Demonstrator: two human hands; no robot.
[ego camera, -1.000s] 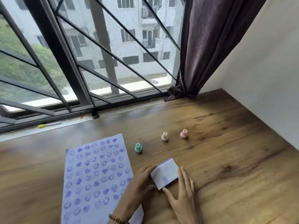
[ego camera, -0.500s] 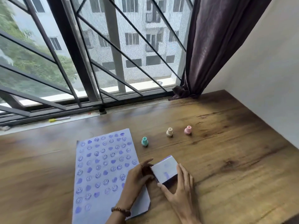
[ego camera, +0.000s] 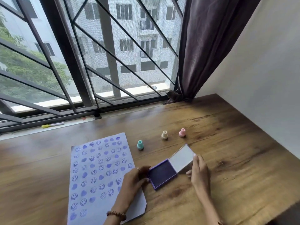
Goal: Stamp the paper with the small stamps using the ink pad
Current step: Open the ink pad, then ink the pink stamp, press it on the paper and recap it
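A sheet of paper [ego camera: 97, 172] covered in purple smiley and heart prints lies on the wooden table, left of centre. Right of it sits the purple ink pad [ego camera: 162, 174] with its white lid [ego camera: 181, 157] swung open to the right. My left hand [ego camera: 133, 181] rests partly on the paper and grips the pad's left edge. My right hand [ego camera: 198, 171] holds the lid's far edge with its fingertips. Three small stamps stand behind the pad: teal [ego camera: 140, 145], cream [ego camera: 164, 135] and pink [ego camera: 182, 132].
A barred window [ego camera: 90, 62] runs along the table's far side, with a yellow-capped marker [ego camera: 52, 125] on its sill. A dark curtain [ego camera: 203, 46] hangs at the back right corner. A white wall [ego camera: 259, 78] borders the right side of the wooden table [ego camera: 235, 159].
The ink pad was shut under both hands; now its lid has been swung open to the right by my right hand, baring the purple pad. The view has tilted slightly.
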